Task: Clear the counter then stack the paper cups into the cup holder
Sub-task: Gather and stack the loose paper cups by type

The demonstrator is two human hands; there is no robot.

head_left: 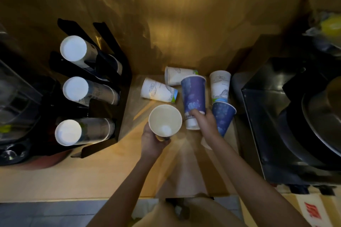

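Wooden counter [103, 169]: three white printed paper cups [158, 90] and one blue cup [224, 116] lie loose, print unreadable. An upright white cup [165, 120] is held by the left hand [153, 141]; a tall blue barcoded cup [193, 96] is gripped by the right hand [206, 121]. Three stacks fill the black cup holder [110, 116].

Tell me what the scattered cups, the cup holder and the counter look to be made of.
Cups, such as the blue cup: printed paper, matte, with rolled rims. Cup holder: probably black plastic, slightly glossy. Counter: light wood-look surface, smooth; laminate or wood, unclear.
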